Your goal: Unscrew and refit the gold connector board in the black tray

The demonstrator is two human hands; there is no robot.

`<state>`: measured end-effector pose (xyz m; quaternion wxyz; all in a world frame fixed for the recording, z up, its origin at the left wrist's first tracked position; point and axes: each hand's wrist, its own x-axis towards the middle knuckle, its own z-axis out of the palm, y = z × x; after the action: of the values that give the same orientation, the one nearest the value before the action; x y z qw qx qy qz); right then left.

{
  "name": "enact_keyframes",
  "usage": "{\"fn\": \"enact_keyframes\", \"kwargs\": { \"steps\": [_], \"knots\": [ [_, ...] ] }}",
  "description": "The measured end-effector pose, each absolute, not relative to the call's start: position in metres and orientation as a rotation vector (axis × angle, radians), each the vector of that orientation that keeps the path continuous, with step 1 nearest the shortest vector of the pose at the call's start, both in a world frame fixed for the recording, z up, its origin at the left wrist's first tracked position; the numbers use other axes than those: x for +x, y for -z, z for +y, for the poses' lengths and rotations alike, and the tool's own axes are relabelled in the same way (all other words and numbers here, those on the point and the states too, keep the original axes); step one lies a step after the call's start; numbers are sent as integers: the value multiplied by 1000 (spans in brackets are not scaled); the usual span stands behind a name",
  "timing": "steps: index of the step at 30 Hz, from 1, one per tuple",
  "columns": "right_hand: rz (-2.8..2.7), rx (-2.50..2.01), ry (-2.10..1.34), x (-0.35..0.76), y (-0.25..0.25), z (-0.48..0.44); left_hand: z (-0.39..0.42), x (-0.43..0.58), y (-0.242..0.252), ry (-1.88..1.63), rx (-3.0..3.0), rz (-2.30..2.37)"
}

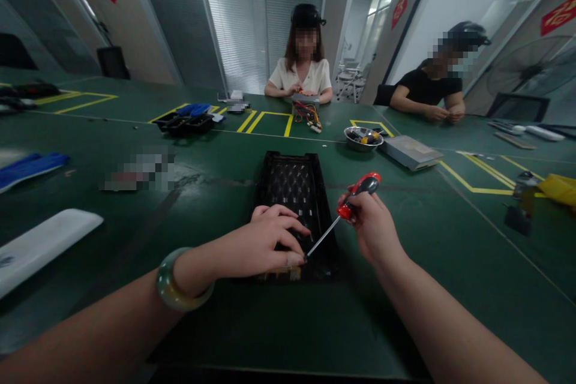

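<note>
A black plastic casing (292, 183) with a patterned inner surface lies on the green table in front of me. Across its near part rests my left hand (270, 240), thumb and index fingertips drawn together by the screwdriver's tip; whatever is between them is too small to make out. My right hand (373, 225) grips a screwdriver (324, 236) by its red and black handle. The shaft slants down to the left, its tip at my left fingertips over the casing. Under my left thumb, a small board with yellowish parts (294, 274) shows at the casing's near end.
A white cover (49, 246) and blue gloves (31, 169) lie to the left. Ahead are a black tray (184, 123), a metal bowl (362, 139) of parts and a grey box (411, 152). Two people sit across the table, one beside a wired metal unit (306, 107).
</note>
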<state>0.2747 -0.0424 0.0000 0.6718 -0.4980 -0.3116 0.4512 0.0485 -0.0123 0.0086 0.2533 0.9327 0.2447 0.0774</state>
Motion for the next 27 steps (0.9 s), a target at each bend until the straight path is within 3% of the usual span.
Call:
{"fn": "enact_keyframes", "kwargs": {
  "steps": [27],
  "knots": [
    [-773,-1103,-988,271,-6,-49,-18,49,-8,-284,2538,732]
  ]
}}
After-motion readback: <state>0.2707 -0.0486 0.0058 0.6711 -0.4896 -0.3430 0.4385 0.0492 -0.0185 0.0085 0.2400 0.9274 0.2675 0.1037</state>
